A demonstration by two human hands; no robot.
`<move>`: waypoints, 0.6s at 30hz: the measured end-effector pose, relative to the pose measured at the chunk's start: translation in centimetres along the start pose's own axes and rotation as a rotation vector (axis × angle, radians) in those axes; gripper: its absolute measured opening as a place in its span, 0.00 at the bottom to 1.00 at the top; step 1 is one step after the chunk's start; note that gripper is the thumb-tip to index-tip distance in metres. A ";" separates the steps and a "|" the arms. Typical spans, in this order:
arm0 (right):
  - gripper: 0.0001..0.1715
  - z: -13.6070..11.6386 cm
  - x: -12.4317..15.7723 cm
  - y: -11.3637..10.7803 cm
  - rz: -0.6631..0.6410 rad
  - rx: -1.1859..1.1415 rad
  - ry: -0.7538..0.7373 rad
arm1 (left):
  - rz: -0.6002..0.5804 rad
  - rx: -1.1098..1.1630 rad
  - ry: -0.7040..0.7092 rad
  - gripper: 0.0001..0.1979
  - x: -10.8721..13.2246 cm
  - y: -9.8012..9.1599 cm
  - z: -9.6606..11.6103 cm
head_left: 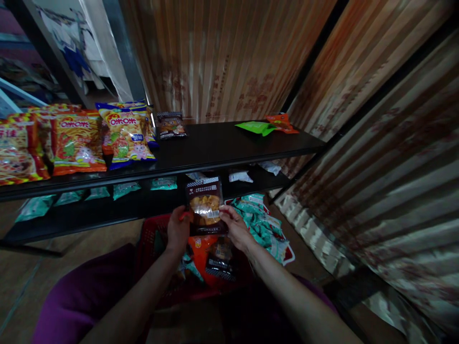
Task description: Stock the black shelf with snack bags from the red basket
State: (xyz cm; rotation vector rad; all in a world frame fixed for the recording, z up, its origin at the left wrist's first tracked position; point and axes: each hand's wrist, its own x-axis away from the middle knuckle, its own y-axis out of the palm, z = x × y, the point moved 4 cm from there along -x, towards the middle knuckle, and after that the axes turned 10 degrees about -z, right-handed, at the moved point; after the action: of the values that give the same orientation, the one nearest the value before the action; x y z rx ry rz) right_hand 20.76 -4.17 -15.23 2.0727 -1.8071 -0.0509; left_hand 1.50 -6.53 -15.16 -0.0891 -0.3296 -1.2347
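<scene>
Left hand (177, 233) and right hand (237, 230), each tight on one side of an upright dark snack packet (205, 204), just above the red basket (147, 241)

i'm seeing the packet (205, 206) showing dark brown, with a black-and-white checked band and an orange window. the basket (152, 243) is glowing red, the shelf (215, 143) is looking black, the bags (77, 143) are showing orange and yellow, the pouch (256, 126) is showing green, and the wall (222, 57) is showing rusty brown stripes.
</scene>
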 end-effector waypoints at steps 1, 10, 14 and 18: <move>0.17 -0.1 0.0 -0.2 0.017 0.073 -0.034 | -0.032 -0.043 0.016 0.14 0.8 0.6 0.3; 0.17 -2.2 3.1 2.9 -0.140 1.046 -0.575 | -0.408 0.319 -0.028 0.30 4.1 5.6 2.0; 0.21 -2.1 4.8 4.9 -0.248 1.307 -0.668 | -0.325 0.508 -0.153 0.28 3.2 5.1 1.2; 0.22 -2.5 4.8 4.9 -0.286 1.224 -0.695 | -0.373 0.638 -0.307 0.24 1.9 3.9 0.3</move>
State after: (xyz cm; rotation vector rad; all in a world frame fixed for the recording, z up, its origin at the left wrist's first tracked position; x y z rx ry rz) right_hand 17.59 -8.57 -10.33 3.4977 -2.1637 0.4087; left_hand 5.62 -6.93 -13.90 0.3502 -1.0282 -1.4288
